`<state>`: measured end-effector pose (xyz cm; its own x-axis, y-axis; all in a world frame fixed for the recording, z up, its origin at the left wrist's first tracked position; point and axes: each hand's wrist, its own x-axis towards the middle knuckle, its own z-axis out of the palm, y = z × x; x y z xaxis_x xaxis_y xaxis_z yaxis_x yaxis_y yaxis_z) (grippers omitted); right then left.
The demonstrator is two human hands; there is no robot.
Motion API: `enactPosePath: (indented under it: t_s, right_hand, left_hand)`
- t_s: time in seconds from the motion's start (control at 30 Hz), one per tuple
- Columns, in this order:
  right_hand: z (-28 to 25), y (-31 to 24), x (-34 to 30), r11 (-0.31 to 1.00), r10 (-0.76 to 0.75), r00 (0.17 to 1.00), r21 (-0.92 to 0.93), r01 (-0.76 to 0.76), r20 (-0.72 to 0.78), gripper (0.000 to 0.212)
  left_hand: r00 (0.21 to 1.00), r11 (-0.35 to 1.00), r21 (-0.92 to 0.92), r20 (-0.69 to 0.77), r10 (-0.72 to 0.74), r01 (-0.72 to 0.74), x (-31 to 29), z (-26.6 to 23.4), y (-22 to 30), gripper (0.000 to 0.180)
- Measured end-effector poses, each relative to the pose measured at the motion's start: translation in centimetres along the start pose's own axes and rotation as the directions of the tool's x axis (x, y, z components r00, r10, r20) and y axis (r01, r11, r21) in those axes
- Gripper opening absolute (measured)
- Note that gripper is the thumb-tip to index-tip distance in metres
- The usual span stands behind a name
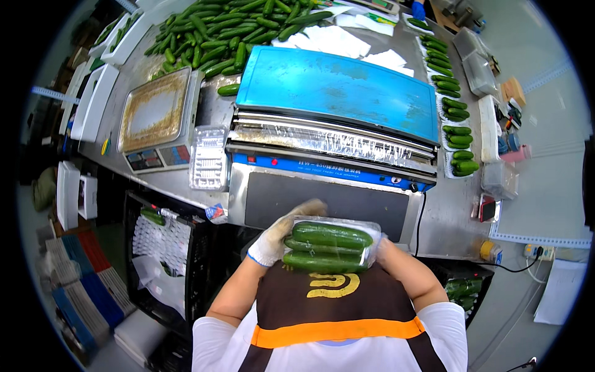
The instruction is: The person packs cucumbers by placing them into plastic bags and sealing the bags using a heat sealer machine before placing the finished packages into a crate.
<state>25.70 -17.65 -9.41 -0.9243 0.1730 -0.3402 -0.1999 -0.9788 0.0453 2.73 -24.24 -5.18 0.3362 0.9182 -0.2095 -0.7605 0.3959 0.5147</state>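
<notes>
A film-wrapped tray of cucumbers (328,243) is held up in front of my apron, between my two hands. White knit covers my left hand (282,235), which lies along the tray's left end; its fingers reach past the far edge and are blurred. My right hand (383,248) grips the opposite end, its fingers mostly hidden by the pack and clear film. Just beyond is the dark plate (322,204) of a film wrapping machine with a blue lid (334,87). Clear film (334,142) lies across its rollers.
Loose cucumbers (217,31) are heaped at the back left. A scale (155,111) and a stack of clear trays (209,158) stand left of the machine. Cucumbers in small groups (457,136) line its right side. A black crate (164,260) sits below left. A blue-gloved hand (418,10) shows at the top.
</notes>
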Motion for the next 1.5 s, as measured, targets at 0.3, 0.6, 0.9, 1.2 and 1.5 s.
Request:
enactPosePath:
  t_s: [0.3, 0.6, 0.9, 1.2, 1.5]
  right_hand:
    - [5.4, -2.5, -2.2, 0.744, -0.298, 0.934, -0.661, 0.098, -0.197, 0.071]
    - [9.0, -1.8, 4.2, 0.728, -0.534, 0.843, -0.475, 0.494, 0.058, 0.065]
    - [15.7, 8.7, 15.7, -0.088, -0.525, 0.822, -0.975, 0.206, 0.221, 0.06]
    - [14.8, 10.6, 22.1, 0.425, -0.4, 0.905, -0.904, 0.042, -0.145, 0.03]
    - [14.3, 10.1, 22.4, 0.4, -0.397, 0.882, -0.913, -0.081, -0.253, 0.026]
  left_hand:
    - [0.953, 0.965, -0.257, -0.275, -0.131, 0.059, -0.7, 0.1, -2.0, 0.068]
    - [0.851, 0.696, -0.49, -0.339, 0.402, -0.524, -1.5, 0.7, 2.9, 0.065]
    - [0.645, 0.708, -0.069, -0.482, 0.593, -0.703, -9.6, -4.6, 4.6, 0.056]
    - [0.527, 0.71, -0.234, -0.82, 0.222, -0.664, -26.2, -21.1, 9.0, 0.034]
    - [0.284, 0.907, 0.008, -0.949, 0.14, -0.422, -22.6, -34.5, 4.2, 0.042]
